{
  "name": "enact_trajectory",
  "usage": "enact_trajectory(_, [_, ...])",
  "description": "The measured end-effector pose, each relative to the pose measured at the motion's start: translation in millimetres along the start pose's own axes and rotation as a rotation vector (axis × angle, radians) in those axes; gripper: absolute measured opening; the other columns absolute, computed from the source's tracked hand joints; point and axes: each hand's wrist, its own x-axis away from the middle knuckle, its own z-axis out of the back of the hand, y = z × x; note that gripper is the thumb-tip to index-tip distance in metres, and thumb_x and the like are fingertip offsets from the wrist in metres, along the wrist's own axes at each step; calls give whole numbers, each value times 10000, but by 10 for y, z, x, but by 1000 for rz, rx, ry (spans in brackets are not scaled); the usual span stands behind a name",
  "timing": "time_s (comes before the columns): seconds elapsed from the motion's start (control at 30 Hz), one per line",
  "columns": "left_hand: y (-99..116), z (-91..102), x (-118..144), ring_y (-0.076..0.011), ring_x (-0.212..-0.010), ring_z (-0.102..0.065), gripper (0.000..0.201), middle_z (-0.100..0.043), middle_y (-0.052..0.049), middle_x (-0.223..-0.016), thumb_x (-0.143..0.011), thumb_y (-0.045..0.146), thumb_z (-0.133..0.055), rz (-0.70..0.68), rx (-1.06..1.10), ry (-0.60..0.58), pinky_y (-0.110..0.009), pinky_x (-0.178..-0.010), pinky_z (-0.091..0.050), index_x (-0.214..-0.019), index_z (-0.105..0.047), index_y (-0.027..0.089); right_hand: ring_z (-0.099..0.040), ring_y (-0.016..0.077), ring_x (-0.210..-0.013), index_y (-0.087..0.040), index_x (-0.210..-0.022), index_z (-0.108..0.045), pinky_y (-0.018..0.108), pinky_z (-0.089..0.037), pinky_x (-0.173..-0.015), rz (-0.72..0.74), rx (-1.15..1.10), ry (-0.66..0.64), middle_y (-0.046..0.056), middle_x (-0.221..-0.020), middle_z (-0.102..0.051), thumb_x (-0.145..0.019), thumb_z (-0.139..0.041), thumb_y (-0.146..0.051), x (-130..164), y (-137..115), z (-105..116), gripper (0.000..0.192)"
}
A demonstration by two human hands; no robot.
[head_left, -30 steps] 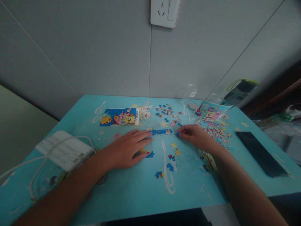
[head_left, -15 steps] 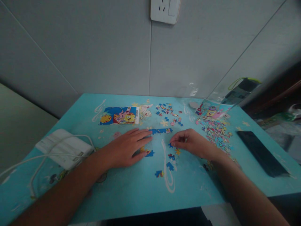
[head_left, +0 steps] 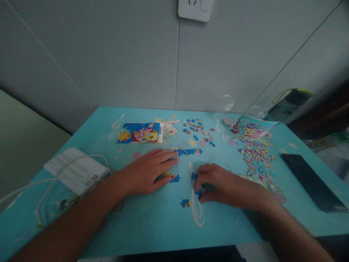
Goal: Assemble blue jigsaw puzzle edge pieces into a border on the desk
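Currently I see two hands, left hand (head_left: 145,171) flat with fingers spread mid-tabletop (head_left: 152,222), right hand (head_left: 222,183) curled, pinching one blue puzzle piece (head_left: 199,194).

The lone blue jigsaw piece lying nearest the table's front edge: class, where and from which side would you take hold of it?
The lone blue piece lies flat on the table, apart from the others, left of the right hand. Being thin and flat, it probably suits a fingertip pinch across its opposite edges, coming from straight above, or sliding it first to lift an edge.
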Motion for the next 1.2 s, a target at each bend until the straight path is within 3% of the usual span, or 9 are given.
enact_trajectory(0.2, [-19, -20, -5, -269, -1413, -389, 533, -403, -65, -1551, -984, 479, -461, 3, -3, -8, -479, -1196, -275, -1468, -426, 258, -632, 145, -863, -233, -954, -727, 266, -451, -822, 2, -129, 68, -5, -910, -710, -900, -675, -230, -63, 99, -14, 75])
enact_trajectory(0.27, [-25, -25, -4, -267, -1407, -398, 528, -402, -61, -1552, -986, 475, -456, 2, -7, -6, -479, -1195, -277, -1468, -427, 261, -625, 133, -770, -222, -952, -726, 251, -462, -741, -69, -205, 200, -8, -868, -712, -922, -633, -272, -110, 262, 14, 110])
enact_trajectory(0.37, [-32, -29, -2, -266, -1414, -388, 524, -400, -60, -1553, -985, 468, -456, -6, 5, -5, -470, -1192, -284, -1467, -428, 266, -597, 151, -700, -178, -907, -721, 261, -442, -640, -302, -240, 514, 13, -797, -700, -904, -624, -347, -183, 553, 73, 194])
enact_trajectory(0.43, [-34, -26, -1, -267, -1419, -380, 521, -406, -58, -1549, -983, 471, -459, -3, 6, -7, -472, -1190, -286, -1463, -434, 271, -596, 162, -691, -160, -898, -729, 272, -438, -637, -380, -238, 604, 23, -786, -707, -881, -632, -358, -219, 703, 96, 222])
enact_trajectory(0.77, [-42, -50, -7, -261, -1416, -385, 525, -412, -67, -1544, -984, 466, -456, -27, -10, 16, -478, -1181, -300, -1467, -427, 263, -609, 179, -674, -173, -901, -750, 285, -432, -627, -359, -101, 647, 27, -786, -729, -899, -583, -403, -333, 817, 5, 285])
enact_trajectory(1.2, [-33, -36, -2, -254, -1431, -359, 532, -394, -59, -1557, -992, 480, -430, -4, -24, -14, -475, -1190, -272, -1477, -410, 264, -628, 185, -725, -189, -894, -728, 288, -455, -665, -312, 69, 657, 48, -855, -723, -896, -593, -302, -371, 822, -20, 177])
